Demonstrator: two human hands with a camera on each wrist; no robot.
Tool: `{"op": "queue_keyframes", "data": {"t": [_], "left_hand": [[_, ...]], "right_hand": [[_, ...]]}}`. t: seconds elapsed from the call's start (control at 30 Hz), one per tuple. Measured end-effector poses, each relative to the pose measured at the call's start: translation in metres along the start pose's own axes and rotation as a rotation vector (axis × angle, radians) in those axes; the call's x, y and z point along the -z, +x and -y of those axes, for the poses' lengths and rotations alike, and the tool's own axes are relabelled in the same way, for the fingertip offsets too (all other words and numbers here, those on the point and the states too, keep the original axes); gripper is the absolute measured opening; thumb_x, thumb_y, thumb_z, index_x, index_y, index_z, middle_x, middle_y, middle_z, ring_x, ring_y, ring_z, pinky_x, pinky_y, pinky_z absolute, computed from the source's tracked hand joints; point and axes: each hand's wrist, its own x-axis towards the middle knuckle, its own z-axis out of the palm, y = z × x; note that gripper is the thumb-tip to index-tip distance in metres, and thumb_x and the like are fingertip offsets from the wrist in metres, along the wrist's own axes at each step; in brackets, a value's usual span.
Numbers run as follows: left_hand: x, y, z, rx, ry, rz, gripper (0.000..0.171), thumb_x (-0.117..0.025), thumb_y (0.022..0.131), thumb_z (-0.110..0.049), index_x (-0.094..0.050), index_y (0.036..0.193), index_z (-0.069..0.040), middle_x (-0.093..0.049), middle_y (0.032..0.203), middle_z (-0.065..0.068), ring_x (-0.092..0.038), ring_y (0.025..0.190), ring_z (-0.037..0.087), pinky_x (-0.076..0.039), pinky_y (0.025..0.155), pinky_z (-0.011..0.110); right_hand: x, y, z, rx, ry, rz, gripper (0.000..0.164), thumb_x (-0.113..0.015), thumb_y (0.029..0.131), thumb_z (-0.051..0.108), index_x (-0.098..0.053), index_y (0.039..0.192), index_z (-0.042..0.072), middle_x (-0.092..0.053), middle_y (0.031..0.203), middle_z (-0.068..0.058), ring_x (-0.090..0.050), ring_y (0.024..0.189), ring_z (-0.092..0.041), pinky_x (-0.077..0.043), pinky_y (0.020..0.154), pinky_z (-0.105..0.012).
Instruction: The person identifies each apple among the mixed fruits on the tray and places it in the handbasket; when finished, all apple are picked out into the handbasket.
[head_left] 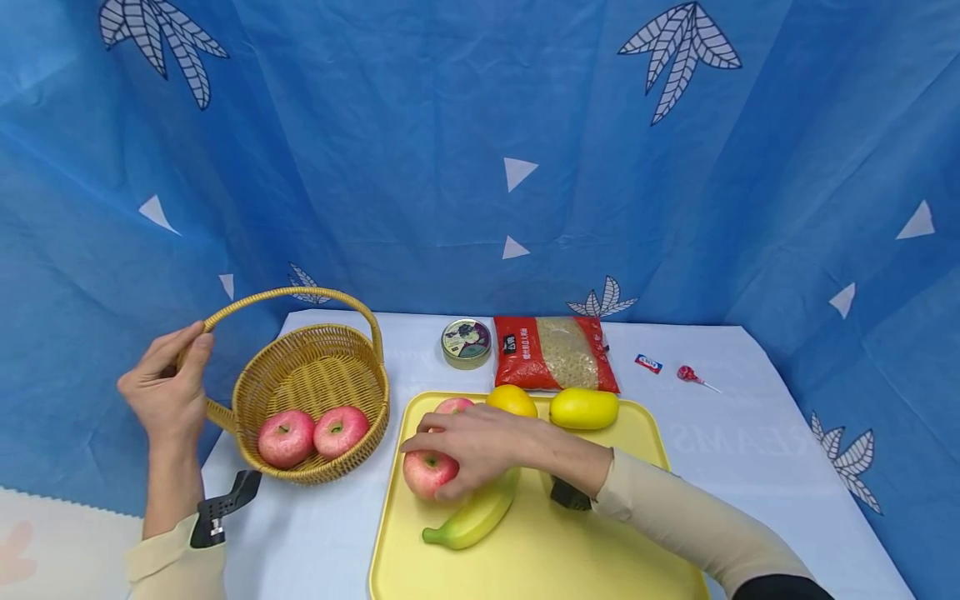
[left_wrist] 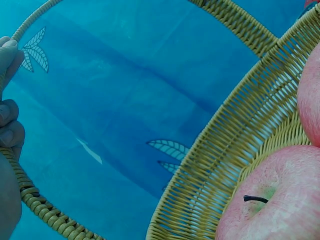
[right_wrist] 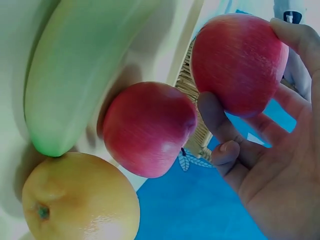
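Observation:
My left hand (head_left: 171, 383) grips the arched handle (left_wrist: 37, 200) of a round wicker basket (head_left: 322, 375) at the left. Two pink-red apples (head_left: 287, 438) lie inside at its near side. Over the yellow tray (head_left: 600, 554), my right hand (head_left: 483, 446) holds another apple (right_wrist: 237, 65) between thumb and fingers. Beyond that hand, one more apple (head_left: 454, 406) is partly hidden in the head view. A banana (head_left: 476, 518) lies just below the right hand, partly covered by it. An orange (head_left: 512, 401) and an oblong yellow fruit (head_left: 585, 408) sit along the tray's far edge.
Behind the tray lie a round tin (head_left: 466, 343) and a red bag (head_left: 555, 353) with a see-through panel. Farther right are a small blue-and-red packet (head_left: 648, 363) and a red lollipop (head_left: 687, 373). A blue patterned cloth (head_left: 450, 150) hangs around the white table.

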Motion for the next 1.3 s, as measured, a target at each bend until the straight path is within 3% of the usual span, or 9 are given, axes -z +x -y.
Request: {"op": "queue_keyframes", "data": {"t": [0.33, 0.67, 0.87, 1.3], "left_hand": [[0.001, 0.0, 0.002, 0.01, 0.003, -0.009, 0.019, -0.072, 0.083, 0.017, -0.069, 0.102, 0.021, -0.076, 0.094, 0.016, -0.068, 0.077, 0.01, -0.052, 0.067, 0.014], [-0.003, -0.001, -0.004, -0.005, 0.001, -0.006, 0.019, -0.071, 0.083, 0.017, -0.068, 0.101, 0.022, -0.076, 0.093, 0.014, -0.069, 0.077, 0.01, -0.053, 0.068, 0.014], [-0.006, -0.002, -0.006, 0.0, -0.054, -0.012, 0.019, -0.071, 0.082, 0.018, -0.067, 0.1, 0.024, -0.076, 0.092, 0.016, -0.07, 0.078, 0.012, -0.053, 0.069, 0.015], [-0.003, -0.002, -0.004, -0.006, -0.027, -0.012, 0.019, -0.071, 0.083, 0.018, -0.068, 0.1, 0.022, -0.076, 0.093, 0.016, -0.069, 0.076, 0.01, -0.052, 0.067, 0.014]], "right_hand": [[0.008, 0.006, 0.0, 0.017, -0.008, -0.041, 0.066, -0.064, 0.087, 0.061, -0.047, 0.147, 0.04, -0.053, 0.134, 0.01, -0.053, 0.104, -0.003, -0.047, 0.092, -0.026], [0.012, 0.012, 0.0, -0.006, 0.004, -0.086, 0.065, -0.065, 0.086, 0.063, -0.047, 0.145, 0.044, -0.051, 0.135, 0.01, -0.055, 0.089, -0.002, -0.046, 0.073, -0.022], [0.015, 0.015, -0.001, -0.007, 0.021, -0.105, 0.066, -0.065, 0.086, 0.062, -0.047, 0.146, 0.042, -0.051, 0.134, 0.011, -0.054, 0.085, -0.001, -0.044, 0.069, -0.022], [0.023, 0.028, -0.004, -0.03, 0.048, -0.16, 0.067, -0.065, 0.085, 0.061, -0.048, 0.146, 0.039, -0.05, 0.133, 0.013, -0.054, 0.086, 0.001, -0.044, 0.073, -0.019]]}}
